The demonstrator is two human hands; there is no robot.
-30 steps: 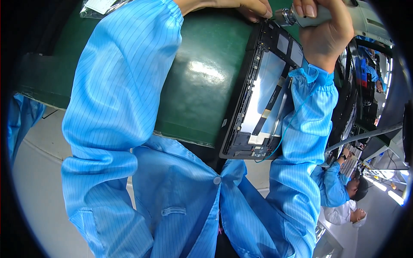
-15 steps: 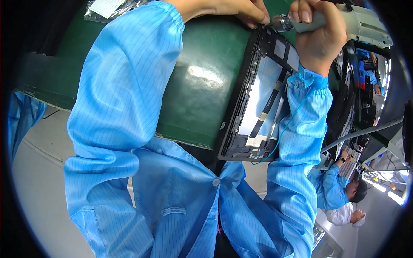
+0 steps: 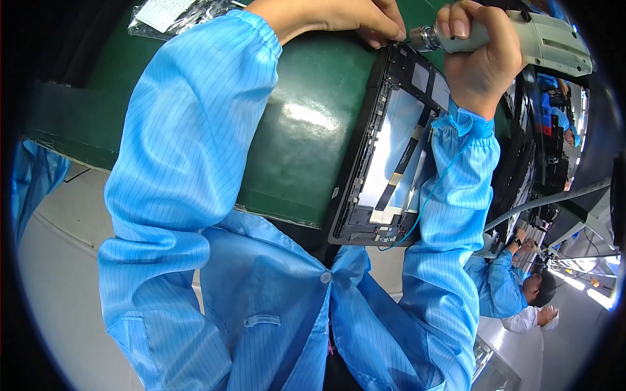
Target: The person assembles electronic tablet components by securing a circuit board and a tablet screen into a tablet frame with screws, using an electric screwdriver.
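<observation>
My right hand (image 3: 484, 55) is wrapped round a pale grey-green electric screwdriver (image 3: 554, 45), its metal nose pointing left. My left hand (image 3: 365, 19) has its fingertips pinched together just beside that nose; whatever they hold is too small or hidden. Under both hands lies an opened flat electronic device (image 3: 385, 156), tablet- or laptop-like, with a black frame and silvery panels inside. A dark ribbon cable (image 3: 405, 159) runs across its inside. The fingertips and the screwdriver's nose meet at the device's far corner. Whether the bit touches a screw cannot be made out.
The device lies on a green tabletop (image 3: 293, 150). A clear plastic bag of small metal parts (image 3: 195, 14) sits at the far left. From my right wrist strap a thin teal cord (image 3: 427, 199) crosses the device. Black parts (image 3: 515, 156) and co-workers in blue (image 3: 502, 287) are at the right.
The screwdriver and my right hand have shifted slightly left. The device's far corner has moved a little left too. My left hand keeps its pinch.
</observation>
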